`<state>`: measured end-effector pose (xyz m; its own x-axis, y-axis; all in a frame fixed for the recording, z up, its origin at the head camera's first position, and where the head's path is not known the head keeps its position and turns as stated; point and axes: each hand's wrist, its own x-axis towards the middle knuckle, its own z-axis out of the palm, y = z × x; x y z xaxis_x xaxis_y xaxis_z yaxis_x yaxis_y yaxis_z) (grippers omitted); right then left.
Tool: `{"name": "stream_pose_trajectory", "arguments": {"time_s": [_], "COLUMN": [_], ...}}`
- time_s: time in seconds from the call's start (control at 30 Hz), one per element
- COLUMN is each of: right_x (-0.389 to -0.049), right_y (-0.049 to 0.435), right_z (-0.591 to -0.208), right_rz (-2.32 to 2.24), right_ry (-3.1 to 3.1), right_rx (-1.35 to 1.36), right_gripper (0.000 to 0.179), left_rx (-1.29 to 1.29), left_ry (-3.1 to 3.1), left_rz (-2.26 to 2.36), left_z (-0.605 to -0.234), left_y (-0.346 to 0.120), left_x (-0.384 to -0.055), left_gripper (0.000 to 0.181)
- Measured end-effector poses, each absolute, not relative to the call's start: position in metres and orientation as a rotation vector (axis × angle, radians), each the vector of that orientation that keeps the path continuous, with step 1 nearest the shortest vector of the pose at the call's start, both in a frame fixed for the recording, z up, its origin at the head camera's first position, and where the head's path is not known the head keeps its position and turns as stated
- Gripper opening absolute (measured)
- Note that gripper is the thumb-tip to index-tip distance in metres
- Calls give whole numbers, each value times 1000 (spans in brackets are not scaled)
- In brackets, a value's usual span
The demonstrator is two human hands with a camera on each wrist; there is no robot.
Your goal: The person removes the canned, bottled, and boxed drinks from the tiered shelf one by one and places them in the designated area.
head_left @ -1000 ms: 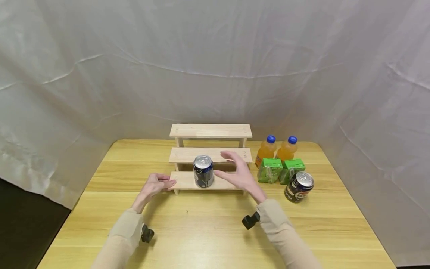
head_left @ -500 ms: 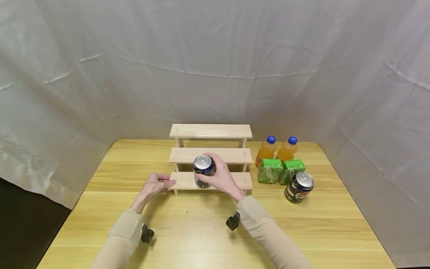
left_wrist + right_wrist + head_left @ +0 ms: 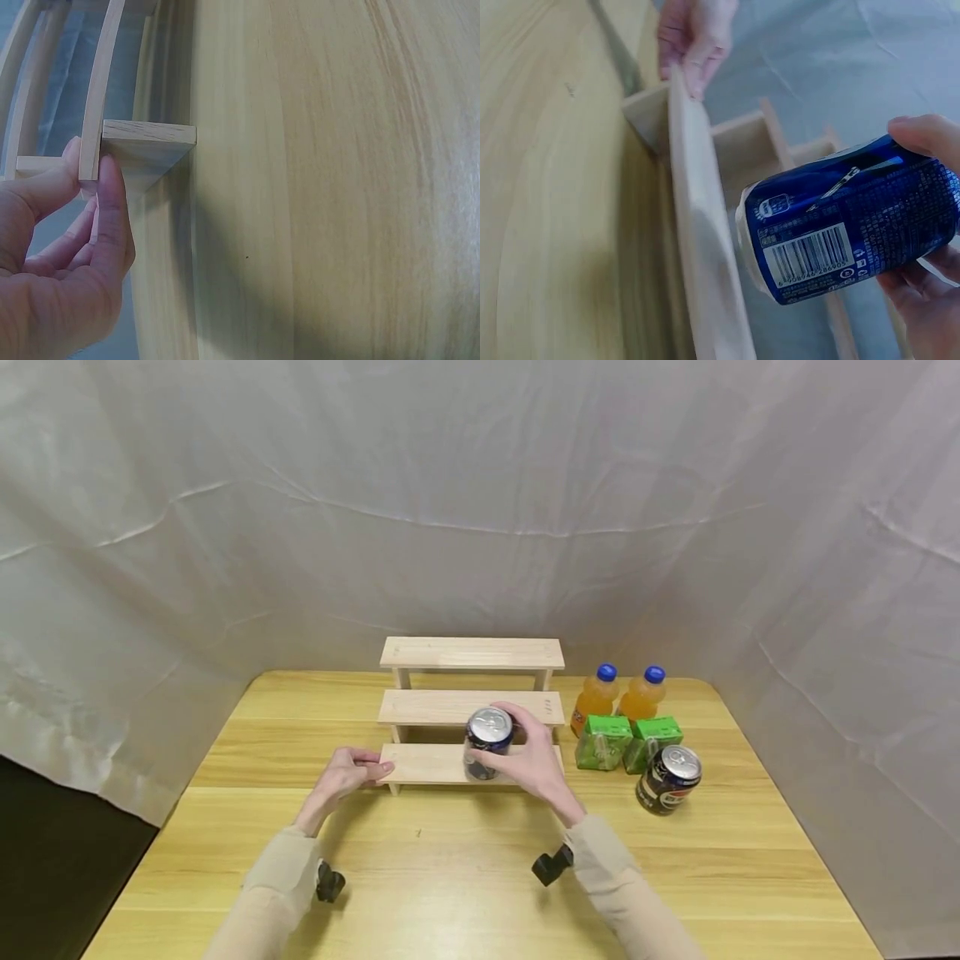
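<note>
A three-tier wooden shelf rack [image 3: 427, 763] stands at the middle of the table. My left hand [image 3: 348, 773] pinches the left end of its lowest board, thumb above and fingers beneath, as the left wrist view shows at the board [image 3: 96, 97]. With my right hand [image 3: 536, 763] I grip a dark blue soda can [image 3: 491, 727] around its side, over the right half of that lowest board. In the right wrist view the can's barcode side [image 3: 817, 251] faces the camera, thumb and fingers on opposite sides, its base close over the board.
Right of the rack stand two orange drink bottles [image 3: 595, 700] with blue caps. Before them sit two green juice cartons [image 3: 604, 743], and a second dark soda can [image 3: 669, 779] is nearest the front. A grey curtain [image 3: 480, 527] hangs behind the table [image 3: 465, 893].
My right hand came in from the right, closed around the can, and carried it right along the lowest board. The left hand stays at the board's end.
</note>
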<state>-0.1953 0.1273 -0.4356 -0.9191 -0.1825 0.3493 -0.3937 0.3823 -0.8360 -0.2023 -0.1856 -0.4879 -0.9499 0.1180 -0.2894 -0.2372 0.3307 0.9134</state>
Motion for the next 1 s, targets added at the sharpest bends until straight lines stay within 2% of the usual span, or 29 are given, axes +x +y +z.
{"name": "stream_pose_trajectory", "arguments": {"time_s": [0.53, 1.0], "right_x": [-164, -158], "right_y": [242, 266], "right_z": [-435, -466], "right_rz": [1684, 1607], "right_ry": [-2255, -2461], "right_rx": [163, -121], "right_gripper": [70, 73], "left_rx": [-70, -73], "left_ry": [2316, 2319], "left_rz": [1632, 1637], "left_z": [-489, -490], "left_y": [-188, -188], "left_x": [-202, -202], "left_gripper": [58, 56]}}
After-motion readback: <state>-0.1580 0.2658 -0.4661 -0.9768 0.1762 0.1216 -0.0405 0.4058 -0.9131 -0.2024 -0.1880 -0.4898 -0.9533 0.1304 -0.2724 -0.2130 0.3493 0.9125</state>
